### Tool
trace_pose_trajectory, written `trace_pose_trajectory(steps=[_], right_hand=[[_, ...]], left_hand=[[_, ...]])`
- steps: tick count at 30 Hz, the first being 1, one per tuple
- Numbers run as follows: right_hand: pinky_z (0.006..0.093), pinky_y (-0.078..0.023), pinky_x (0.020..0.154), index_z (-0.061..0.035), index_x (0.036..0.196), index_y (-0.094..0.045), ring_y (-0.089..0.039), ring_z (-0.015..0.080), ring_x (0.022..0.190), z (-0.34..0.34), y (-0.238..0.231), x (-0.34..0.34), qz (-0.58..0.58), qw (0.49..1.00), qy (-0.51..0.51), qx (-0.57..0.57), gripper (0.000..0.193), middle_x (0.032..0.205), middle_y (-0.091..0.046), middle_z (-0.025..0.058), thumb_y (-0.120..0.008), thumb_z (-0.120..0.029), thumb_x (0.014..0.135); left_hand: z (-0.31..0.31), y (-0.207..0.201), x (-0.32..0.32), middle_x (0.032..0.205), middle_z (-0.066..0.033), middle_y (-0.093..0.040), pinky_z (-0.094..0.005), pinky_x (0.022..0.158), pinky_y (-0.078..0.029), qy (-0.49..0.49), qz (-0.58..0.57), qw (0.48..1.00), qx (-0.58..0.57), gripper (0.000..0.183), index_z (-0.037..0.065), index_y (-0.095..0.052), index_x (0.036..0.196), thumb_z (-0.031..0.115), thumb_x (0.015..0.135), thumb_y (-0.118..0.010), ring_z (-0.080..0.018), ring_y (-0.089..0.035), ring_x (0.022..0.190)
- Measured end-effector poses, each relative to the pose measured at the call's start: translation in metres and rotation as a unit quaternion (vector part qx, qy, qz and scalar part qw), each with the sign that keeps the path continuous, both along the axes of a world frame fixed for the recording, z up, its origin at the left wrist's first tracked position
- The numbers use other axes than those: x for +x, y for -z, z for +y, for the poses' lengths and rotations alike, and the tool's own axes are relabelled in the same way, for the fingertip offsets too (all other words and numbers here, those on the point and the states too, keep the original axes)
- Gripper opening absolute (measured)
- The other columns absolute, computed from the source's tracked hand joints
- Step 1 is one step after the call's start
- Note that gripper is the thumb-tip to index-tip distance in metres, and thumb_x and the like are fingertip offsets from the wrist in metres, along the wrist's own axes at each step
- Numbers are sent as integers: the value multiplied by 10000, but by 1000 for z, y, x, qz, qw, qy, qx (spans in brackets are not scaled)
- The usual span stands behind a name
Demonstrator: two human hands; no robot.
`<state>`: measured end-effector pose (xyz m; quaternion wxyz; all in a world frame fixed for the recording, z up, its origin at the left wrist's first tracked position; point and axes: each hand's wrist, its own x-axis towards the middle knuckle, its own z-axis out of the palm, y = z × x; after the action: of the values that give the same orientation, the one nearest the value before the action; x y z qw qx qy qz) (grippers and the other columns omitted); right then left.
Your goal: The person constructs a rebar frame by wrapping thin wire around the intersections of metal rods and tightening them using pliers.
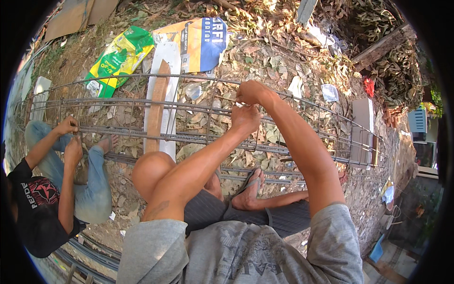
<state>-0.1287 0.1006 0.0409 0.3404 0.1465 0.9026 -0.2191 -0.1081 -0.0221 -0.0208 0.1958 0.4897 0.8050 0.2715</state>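
A long rebar cage [208, 111] of steel bars and square stirrups stretches across in front of me. My left hand [246, 117] is closed at the cage's middle bars, beside a stirrup. Just above it, my right hand [254, 93] has its fingers curled together near the far upper bar. The two hands almost touch. Whatever the fingers pinch is too small and hidden to make out. A wooden plank [157, 106] and a pale board [171, 61] pass crosswise at the cage, left of my hands.
At left a co-worker in a black shirt [40, 203] sits with both hands at the cage. Grey blocks [362, 116] stand by its right end. Beyond lie a green-yellow sack [118, 61], an orange-blue sack [203, 45] and dry leaves. Loose bars [87, 253] lie at lower left.
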Motion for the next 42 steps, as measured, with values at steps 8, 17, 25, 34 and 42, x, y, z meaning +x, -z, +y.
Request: trace_pose_trajectory(steps=[8, 17, 25, 34, 42], right_hand=[[495, -572, 915, -141, 1161, -744, -733, 364, 1030, -10, -14, 14, 116, 965, 65, 225, 290, 1084, -761, 175, -620, -308, 960], [510, -539, 877, -62, 927, -784, -746, 365, 936, -6, -17, 9, 154, 947, 1, 281, 405, 934, -763, 194, -700, -457, 946], [455, -531, 782, 12, 943, -753, -724, 325, 838, 26, -17, 38, 280, 886, 337, 150, 391, 890, -754, 203, -636, -359, 983], [440, -550, 738, -9, 811, -668, -691, 274, 770, 56, -26, 57, 228, 883, 408, 43, 490, 787, -721, 132, -629, -471, 970], [358, -499, 684, -101, 943, -635, -519, 129, 594, 23, -36, 122, 380, 549, 604, -435, 265, 584, -483, -34, -725, -348, 978]], left_hand=[[9, -2, -2, 915, -195, -763, -518, 852, -462, 17, -16, 998, -57, 385, 31, -739, 1006, 387, 984, -594, -353, -732, 910], [9, 0, -8, 970, -174, -757, -522, 872, -484, 46, -3, 996, -70, 411, 52, -755, 1006, 407, 1007, -549, -334, -726, 941], [5, -14, -6, 1009, -146, -755, -534, 944, -453, 16, -52, 995, -83, 424, 110, -780, 924, 446, 1023, -542, -333, -704, 1004], [8, -10, -5, 1013, -151, -752, -556, 923, -455, 25, -50, 997, -59, 411, 89, -777, 926, 416, 1019, -546, -351, -701, 999], [-1, -8, -5, 880, -177, -736, -557, 905, -440, -3, -54, 998, 22, 375, 99, -777, 865, 383, 1004, -573, -392, -696, 910]])
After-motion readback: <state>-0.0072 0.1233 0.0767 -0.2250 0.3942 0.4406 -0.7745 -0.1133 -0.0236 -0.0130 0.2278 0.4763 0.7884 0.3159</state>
